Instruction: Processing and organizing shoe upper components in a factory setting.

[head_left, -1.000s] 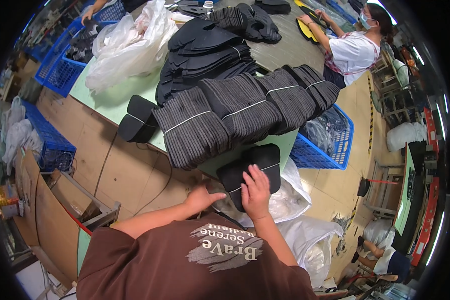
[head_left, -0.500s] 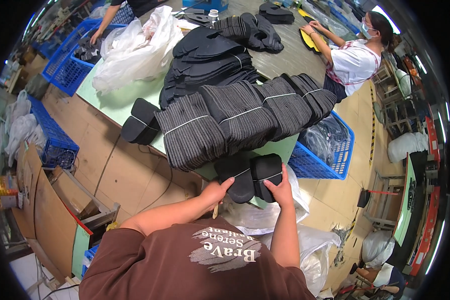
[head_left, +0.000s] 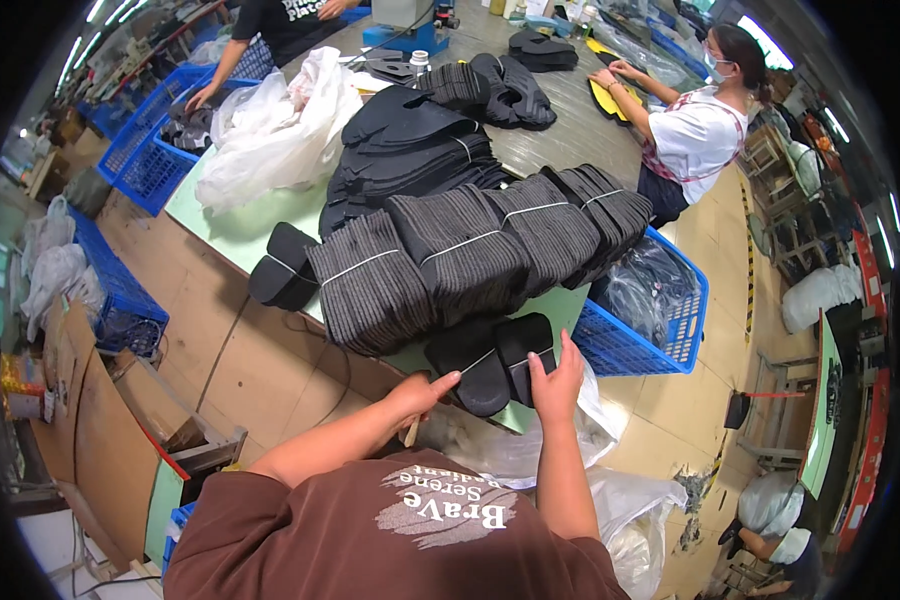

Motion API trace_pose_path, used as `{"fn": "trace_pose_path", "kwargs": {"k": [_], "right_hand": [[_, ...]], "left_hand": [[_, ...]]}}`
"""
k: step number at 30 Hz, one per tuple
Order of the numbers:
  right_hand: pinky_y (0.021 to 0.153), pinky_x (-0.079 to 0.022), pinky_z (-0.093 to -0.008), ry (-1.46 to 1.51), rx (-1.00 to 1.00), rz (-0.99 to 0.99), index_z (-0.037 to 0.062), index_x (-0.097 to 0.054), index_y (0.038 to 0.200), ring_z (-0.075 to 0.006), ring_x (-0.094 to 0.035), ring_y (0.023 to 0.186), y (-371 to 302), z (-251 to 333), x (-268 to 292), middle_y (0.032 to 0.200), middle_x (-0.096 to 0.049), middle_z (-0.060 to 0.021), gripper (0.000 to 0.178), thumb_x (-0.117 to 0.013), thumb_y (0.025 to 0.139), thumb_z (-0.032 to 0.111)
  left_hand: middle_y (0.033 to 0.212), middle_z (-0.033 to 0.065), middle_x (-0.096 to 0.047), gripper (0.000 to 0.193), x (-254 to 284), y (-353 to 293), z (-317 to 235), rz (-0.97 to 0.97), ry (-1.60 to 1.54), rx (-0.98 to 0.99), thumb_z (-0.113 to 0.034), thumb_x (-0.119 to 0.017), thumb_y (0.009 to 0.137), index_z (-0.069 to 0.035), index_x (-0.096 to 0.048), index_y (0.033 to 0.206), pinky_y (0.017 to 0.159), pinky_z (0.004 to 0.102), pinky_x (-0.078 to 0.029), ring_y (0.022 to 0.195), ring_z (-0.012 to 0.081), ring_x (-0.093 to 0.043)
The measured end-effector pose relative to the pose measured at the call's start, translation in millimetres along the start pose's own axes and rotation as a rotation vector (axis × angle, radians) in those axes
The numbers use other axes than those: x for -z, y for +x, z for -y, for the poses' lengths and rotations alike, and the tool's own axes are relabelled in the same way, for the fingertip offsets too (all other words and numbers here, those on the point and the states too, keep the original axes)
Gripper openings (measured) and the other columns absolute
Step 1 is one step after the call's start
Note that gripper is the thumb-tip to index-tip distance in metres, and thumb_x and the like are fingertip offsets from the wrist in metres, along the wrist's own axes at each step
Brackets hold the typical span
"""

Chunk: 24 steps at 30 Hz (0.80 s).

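Note:
Two banded bundles of black, round-ended pads lie side by side at the near edge of the pale green tabletop: a left bundle [head_left: 478, 378] and a right bundle [head_left: 523, 345]. My left hand [head_left: 418, 396] is curled round a thin tan stick [head_left: 412, 432], its index finger stretched to touch the left bundle. At the right bundle's side, my right hand [head_left: 558, 384] stands upright with fingers straight and thumb apart, the thumb touching the bundle. Just beyond lies a row of larger grey-black pad stacks [head_left: 460, 250], tied with pale bands.
Dark cut sheets [head_left: 400, 150] are piled behind the row, beside a white plastic bag [head_left: 280, 125]. A blue crate [head_left: 635, 345] stands at the table's right. A co-worker [head_left: 698, 125] handles yellow-and-black pieces at far right; another person's arm [head_left: 225, 70] reaches into a far-left crate [head_left: 135, 165].
My right hand's fingers have straightened from their grip on the right bundle. My left hand has shifted slightly left and down, its index finger still at the left bundle. The view has tilted up a little.

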State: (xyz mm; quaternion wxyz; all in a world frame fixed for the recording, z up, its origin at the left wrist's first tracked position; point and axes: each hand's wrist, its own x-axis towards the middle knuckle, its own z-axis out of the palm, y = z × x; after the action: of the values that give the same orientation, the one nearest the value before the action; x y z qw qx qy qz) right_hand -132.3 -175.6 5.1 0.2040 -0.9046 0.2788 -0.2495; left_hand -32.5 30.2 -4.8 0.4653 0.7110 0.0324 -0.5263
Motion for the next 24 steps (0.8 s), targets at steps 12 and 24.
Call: {"fn": "trace_pose_path", "kwargs": {"k": [12, 24], "right_hand": [[0.076, -0.048, -0.0288, 0.788, -0.011, 0.717, -0.0012, -0.062, 0.1, -0.0191, -0.061, 0.084, -43, 71, 19, 0.092, -0.063, -0.0112, 0.023, -0.064, 0.078, 0.005], [0.075, -0.048, -0.029, 0.75, -0.026, 1.099, 0.0006, -0.058, 0.11, -0.0176, -0.062, 0.086, -63, 117, -13, 0.096, -0.062, -0.012, 0.031, -0.063, 0.081, 0.012]], "left_hand": [[0.072, 0.0084, -0.055, 0.022, 158, -13, 46, -0.918, -0.127, -0.47, -0.019, -0.063, 0.08, 0.0, -0.056, 0.071, 0.051, 0.0311, -0.045, 0.056, 0.0163, -0.052], [0.064, -0.0024, -0.054, 0.027, 306, 16, 36, -0.44, -0.474, -0.274, -0.033, -0.069, 0.078, -0.011, -0.057, 0.089, 0.036, 0.02, -0.03, 0.043, 0.0063, -0.042]]}}
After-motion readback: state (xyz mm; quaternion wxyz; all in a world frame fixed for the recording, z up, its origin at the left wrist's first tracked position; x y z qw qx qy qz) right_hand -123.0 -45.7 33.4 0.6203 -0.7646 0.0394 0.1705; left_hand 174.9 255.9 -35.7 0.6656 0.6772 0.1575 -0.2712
